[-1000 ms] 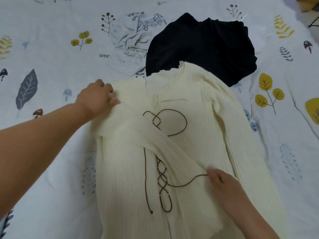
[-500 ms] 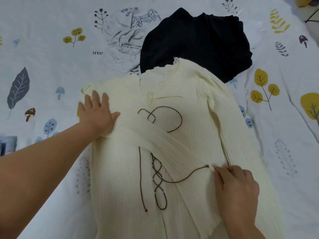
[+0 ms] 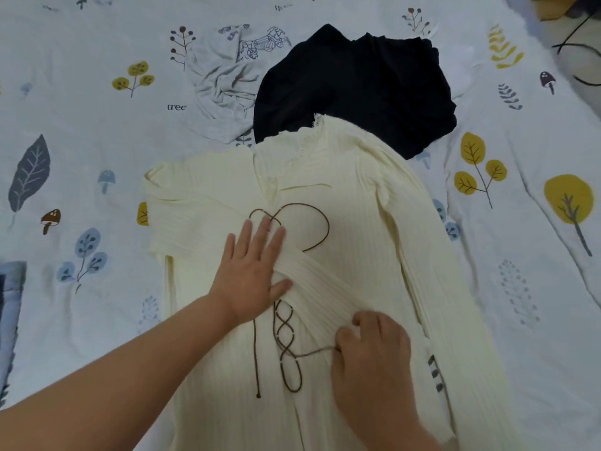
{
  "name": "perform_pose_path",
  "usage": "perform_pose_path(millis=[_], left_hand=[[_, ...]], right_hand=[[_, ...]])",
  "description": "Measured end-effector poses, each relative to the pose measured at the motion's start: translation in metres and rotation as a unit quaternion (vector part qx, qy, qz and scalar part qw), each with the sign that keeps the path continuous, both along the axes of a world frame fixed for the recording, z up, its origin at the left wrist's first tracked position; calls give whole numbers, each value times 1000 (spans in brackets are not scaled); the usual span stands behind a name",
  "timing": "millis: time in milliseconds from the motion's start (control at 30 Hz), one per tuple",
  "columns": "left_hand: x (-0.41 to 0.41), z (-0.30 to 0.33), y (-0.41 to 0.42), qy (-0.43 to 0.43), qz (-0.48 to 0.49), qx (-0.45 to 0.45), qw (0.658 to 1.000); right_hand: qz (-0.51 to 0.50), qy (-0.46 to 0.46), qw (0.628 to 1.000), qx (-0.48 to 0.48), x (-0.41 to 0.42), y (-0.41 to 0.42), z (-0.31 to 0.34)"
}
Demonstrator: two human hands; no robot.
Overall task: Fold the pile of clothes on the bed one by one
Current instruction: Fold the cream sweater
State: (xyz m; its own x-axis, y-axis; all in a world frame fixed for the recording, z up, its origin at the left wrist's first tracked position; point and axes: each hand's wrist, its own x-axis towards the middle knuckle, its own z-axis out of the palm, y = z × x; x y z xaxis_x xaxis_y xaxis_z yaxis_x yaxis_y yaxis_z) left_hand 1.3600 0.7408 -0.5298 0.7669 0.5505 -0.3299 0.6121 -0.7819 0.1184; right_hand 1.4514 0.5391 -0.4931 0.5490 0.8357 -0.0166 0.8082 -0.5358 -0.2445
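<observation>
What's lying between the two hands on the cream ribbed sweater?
In the head view, between left hand and right hand: the folded-over ribbed sleeve and brown criss-cross lacing cord.

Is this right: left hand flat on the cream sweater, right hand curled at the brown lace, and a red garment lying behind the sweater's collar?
One thing is off: the garment behind the collar is black, not red, as the head view shows. The rest holds: the left hand lies flat on the cream sweater, and the right hand is curled at the brown lace.
</observation>
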Motion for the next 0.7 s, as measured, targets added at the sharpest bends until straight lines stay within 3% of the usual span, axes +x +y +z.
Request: perform_pose_path(millis=[100, 233, 333, 467, 567, 700], left_hand=[[-1, 9, -14, -76, 23, 43, 996], [-11, 7, -39, -73, -89, 45, 992], [-9, 10, -55, -39, -102, 25, 994], [13, 23, -78, -42, -97, -19, 994], [31, 30, -98, -53, -101, -72, 991], [55, 37, -123, -73, -46, -159, 984]], right_hand=[[8, 34, 998, -52, -14, -14, 1], [-46, 49, 998, 14, 11, -17, -2], [-193, 16, 981, 27, 56, -19, 0], [-341, 109, 930, -78, 111, -27, 8], [-317, 196, 911, -175, 128, -31, 12], [-262, 199, 930, -165, 135, -31, 29]])
